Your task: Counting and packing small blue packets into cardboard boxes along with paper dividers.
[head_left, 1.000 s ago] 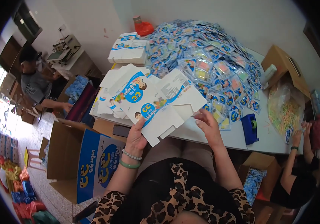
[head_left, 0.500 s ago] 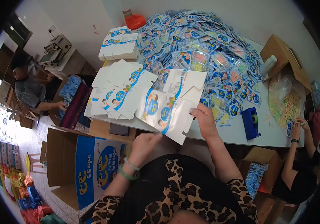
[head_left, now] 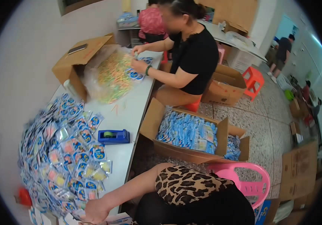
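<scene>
My right hand [head_left: 97,210] is low in the view, over the near end of the white table. Its fingers are bent down and closed on a white printed carton [head_left: 119,218], whose parts show on both sides of the hand and run off the lower edge. Beside the hand lies a big heap of small clear and blue printed packets [head_left: 69,150], some with pale yellow or pink contents. My left hand is out of view.
A blue tape dispenser [head_left: 114,136] stands on the table [head_left: 121,108]. Farther along, a clear bag of thin coloured sticks [head_left: 116,77] spills from a tilted cardboard box [head_left: 69,69]. A co-worker [head_left: 193,56] sits there handling packets. Right: a packet-filled carton [head_left: 185,153], pink chair [head_left: 256,180], red stool [head_left: 253,82].
The view has swung far to the right, bringing in the co-worker and the room behind. My left hand has left the view; my right hand and the carton now sit at the lower edge.
</scene>
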